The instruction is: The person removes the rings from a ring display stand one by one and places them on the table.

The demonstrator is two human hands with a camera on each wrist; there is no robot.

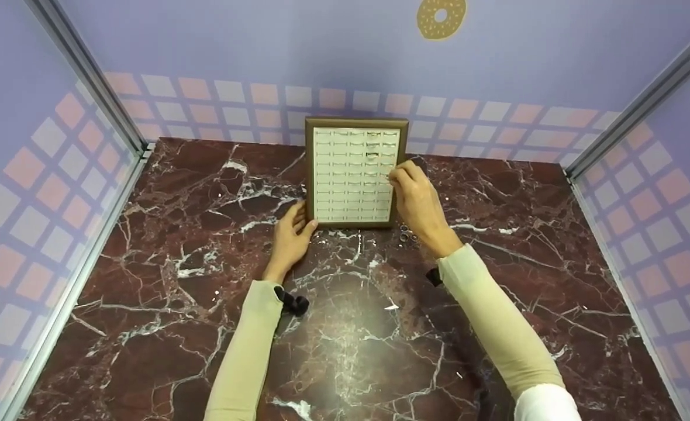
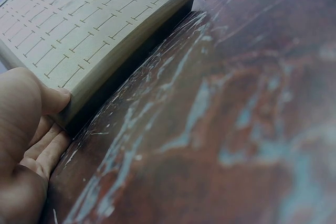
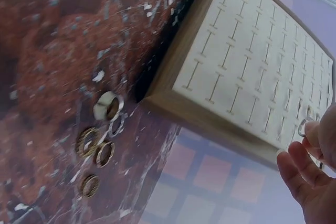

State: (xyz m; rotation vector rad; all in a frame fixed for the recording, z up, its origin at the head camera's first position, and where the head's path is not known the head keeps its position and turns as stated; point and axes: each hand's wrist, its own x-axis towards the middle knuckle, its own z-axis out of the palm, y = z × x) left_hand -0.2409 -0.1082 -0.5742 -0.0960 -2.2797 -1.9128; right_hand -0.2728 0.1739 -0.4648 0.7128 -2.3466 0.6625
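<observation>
A brown-framed ring display board (image 1: 354,199) with a white slotted face stands upright against the back wall. My left hand (image 1: 290,237) grips its lower left corner; in the left wrist view the thumb (image 2: 56,100) lies on the front of the frame, with fingers (image 2: 50,150) around the lower edge. At the board's right side, my right hand (image 1: 418,196) pinches a small ring (image 3: 302,128) between thumb and fingertips, close to the slots of the right column. A few rings (image 1: 372,155) sit in slots near the top right.
Several loose rings (image 3: 104,153) lie on the dark red marbled table (image 1: 164,280) just off the board's lower right corner, below my right hand. Purple walls (image 1: 216,41) with pink and white squares enclose the table at the back and both sides.
</observation>
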